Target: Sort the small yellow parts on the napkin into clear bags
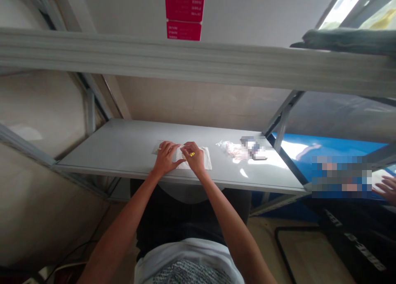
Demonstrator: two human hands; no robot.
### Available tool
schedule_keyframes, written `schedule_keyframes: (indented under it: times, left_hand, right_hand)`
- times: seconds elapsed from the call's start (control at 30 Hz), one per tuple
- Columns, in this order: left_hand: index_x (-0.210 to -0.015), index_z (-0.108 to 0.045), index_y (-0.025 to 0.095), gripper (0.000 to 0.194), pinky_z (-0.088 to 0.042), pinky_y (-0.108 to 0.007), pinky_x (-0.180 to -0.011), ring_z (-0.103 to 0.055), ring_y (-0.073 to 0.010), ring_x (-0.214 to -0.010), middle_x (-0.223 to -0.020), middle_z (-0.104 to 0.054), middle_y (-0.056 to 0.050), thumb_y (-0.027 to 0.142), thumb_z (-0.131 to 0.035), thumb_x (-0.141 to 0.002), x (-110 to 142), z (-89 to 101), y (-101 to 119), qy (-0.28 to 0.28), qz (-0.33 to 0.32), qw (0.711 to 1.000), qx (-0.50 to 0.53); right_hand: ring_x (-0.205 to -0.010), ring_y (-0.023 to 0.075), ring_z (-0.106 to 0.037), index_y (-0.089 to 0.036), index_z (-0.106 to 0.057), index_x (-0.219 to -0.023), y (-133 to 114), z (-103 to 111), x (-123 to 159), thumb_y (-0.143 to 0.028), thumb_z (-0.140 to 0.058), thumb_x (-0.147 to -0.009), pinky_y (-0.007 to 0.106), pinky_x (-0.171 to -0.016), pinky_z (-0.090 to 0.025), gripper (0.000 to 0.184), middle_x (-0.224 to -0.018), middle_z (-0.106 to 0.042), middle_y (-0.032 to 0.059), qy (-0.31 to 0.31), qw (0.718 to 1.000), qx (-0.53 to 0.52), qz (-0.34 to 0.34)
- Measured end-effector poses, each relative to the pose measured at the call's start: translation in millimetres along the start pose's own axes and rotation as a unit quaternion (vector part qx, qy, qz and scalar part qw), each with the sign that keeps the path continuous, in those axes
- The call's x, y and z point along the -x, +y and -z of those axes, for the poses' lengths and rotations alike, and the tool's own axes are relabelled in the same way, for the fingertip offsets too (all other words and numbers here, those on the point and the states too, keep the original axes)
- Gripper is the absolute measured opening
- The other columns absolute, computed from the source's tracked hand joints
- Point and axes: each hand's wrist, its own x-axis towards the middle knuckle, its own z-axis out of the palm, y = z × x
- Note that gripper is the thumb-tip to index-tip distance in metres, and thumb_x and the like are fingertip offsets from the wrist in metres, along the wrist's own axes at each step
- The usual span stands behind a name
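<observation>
two bare hands, head view: a left hand [166, 159] and a right hand [194, 157] near each other, both over the front part of a long, flat, pale grey tabletop [117, 147].
right grip: fingers and thumb bent in around a small yellow piece [192, 154] that shows in the curl of the hand.
left grip: thumb stretched toward the right hand, fingers reaching forward; whether they pinch anything, i cannot tell.
yellow piece's place: above a thin white rectangular sheet [206, 159], cloth or paper, lying on the tabletop partly under the hands.
beside the left hand: a small clear, shiny packet [158, 145], partly covered by the fingers, with yellow showing at its edge.
sunlit end of the tabletop: a crumpled clear plastic bag [232, 150], next to a dark object [254, 147] too pixelated to name.
overhead: a ridged grey beam [148, 57], stacked red boxes [185, 7] beyond it, a dark folded bundle [349, 40] at the right.
far right: another person's hand [388, 189] near a bright blue surface [293, 145].
</observation>
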Motion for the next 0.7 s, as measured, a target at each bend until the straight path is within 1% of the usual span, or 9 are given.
schedule_keyframes:
  times: [0.23, 0.33, 0.4, 0.43, 0.5, 0.57, 0.6, 0.63, 0.7]
  left_hand:
    - [-0.128, -0.061, 0.02, 0.06, -0.041, -0.051, -0.107, -0.057, -0.0321, -0.116, -0.119, -0.065, -0.014, 0.064, -0.066, -0.087, 0.8, 0.8, -0.5, -0.006, 0.048, 0.999, 0.007]
    - [-0.128, -0.059, 0.02, 0.057, -0.041, -0.05, -0.108, -0.057, -0.0317, -0.118, -0.122, -0.065, -0.014, 0.061, -0.063, -0.089, 1.6, 0.4, -1.6, -0.003, 0.053, 0.999, 0.012]
    - [-0.127, -0.059, 0.02, 0.057, -0.042, -0.049, -0.107, -0.057, -0.0315, -0.117, -0.121, -0.065, -0.014, 0.061, -0.064, -0.089, 2.2, -0.3, -2.8, 0.002, 0.055, 0.998, 0.015]
    - [-0.126, -0.059, 0.02, 0.057, -0.043, -0.048, -0.106, -0.057, -0.0314, -0.117, -0.12, -0.065, -0.014, 0.062, -0.065, -0.088, 2.5, -0.7, -3.5, 0.007, 0.057, 0.998, 0.016]
    - [-0.126, -0.058, 0.019, 0.059, -0.043, -0.047, -0.106, -0.058, -0.0311, -0.116, -0.119, -0.065, -0.014, 0.062, -0.068, -0.086, 2.8, -1.8, -4.7, 0.015, 0.063, 0.998, 0.015]
    - [-0.126, -0.058, 0.019, 0.061, -0.043, -0.047, -0.105, -0.058, -0.0312, -0.116, -0.119, -0.064, -0.014, 0.062, -0.07, -0.085, 2.7, -3.1, -5.6, 0.01, 0.069, 0.998, 0.011]
    - [-0.126, -0.058, 0.02, 0.061, -0.044, -0.047, -0.105, -0.058, -0.0314, -0.116, -0.12, -0.064, -0.014, 0.063, -0.07, -0.084, 2.6, -3.8, -6.0, 0.004, 0.071, 0.997, 0.009]
    - [-0.125, -0.058, 0.02, 0.061, -0.044, -0.047, -0.104, -0.058, -0.0315, -0.116, -0.12, -0.063, -0.014, 0.063, -0.07, -0.084, 2.4, -4.6, -6.3, -0.004, 0.071, 0.997, 0.008]
    - [-0.124, -0.06, 0.02, 0.061, -0.044, -0.046, -0.103, -0.058, -0.0319, -0.115, -0.12, -0.063, -0.014, 0.064, -0.069, -0.083, 2.3, -5.9, -6.9, -0.019, 0.07, 0.997, 0.005]
  right_hand:
    - [-0.077, 0.0187, -0.072, -0.023, -0.071, -0.092, 7.2, 0.1, 7.5, -0.046, -0.059, -0.095, 0.029, -0.073, -0.057, 0.026, -0.089, -0.077, 0.0043, -0.03, 0.999, 0.027, 0.006]
    - [-0.087, 0.0195, -0.072, -0.022, -0.075, -0.088, 5.4, 2.6, 7.8, -0.046, -0.054, -0.099, 0.03, -0.079, -0.056, 0.033, -0.097, -0.076, 0.0073, -0.076, 0.996, 0.033, 0.046]
    - [-0.096, 0.0196, -0.071, -0.022, -0.076, -0.091, 5.4, 8.0, 7.1, -0.045, -0.052, -0.101, 0.029, -0.083, -0.055, 0.035, -0.105, -0.075, 0.0079, -0.093, 0.993, 0.028, 0.07]
    - [-0.099, 0.0195, -0.07, -0.022, -0.077, -0.094, 6.9, 12.3, 6.4, -0.044, -0.05, -0.101, 0.028, -0.083, -0.055, 0.035, -0.108, -0.074, 0.0079, -0.088, 0.993, 0.026, 0.073]
    - [-0.099, 0.0188, -0.069, -0.022, -0.077, -0.1, 14.4, 23.9, 4.5, -0.042, -0.048, -0.102, 0.027, -0.08, -0.054, 0.035, -0.11, -0.072, 0.0078, -0.044, 0.997, 0.033, 0.058]
    - [-0.09, 0.0178, -0.068, -0.021, -0.076, -0.102, 27.1, 37.3, 2.2, -0.035, -0.05, -0.1, 0.027, -0.075, -0.053, 0.03, -0.106, -0.072, 0.008, 0.01, 0.997, 0.065, 0.029]
    - [-0.084, 0.0172, -0.067, -0.02, -0.077, -0.101, 34.5, 43.8, 1.1, -0.03, -0.052, -0.097, 0.028, -0.076, -0.052, 0.027, -0.104, -0.072, 0.0078, 0.02, 0.996, 0.09, 0.018]
    - [-0.08, 0.0169, -0.066, -0.019, -0.077, -0.099, 41.9, 49.6, 0.1, -0.024, -0.055, -0.094, 0.03, -0.078, -0.052, 0.023, -0.1, -0.072, 0.0074, 0.014, 0.993, 0.119, 0.011]
    - [-0.081, 0.0185, -0.065, -0.019, -0.078, -0.097, 54.7, 58.1, -1.0, -0.015, -0.059, -0.087, 0.032, -0.083, -0.05, 0.021, -0.094, -0.072, 0.0065, -0.024, 0.983, 0.18, 0.006]
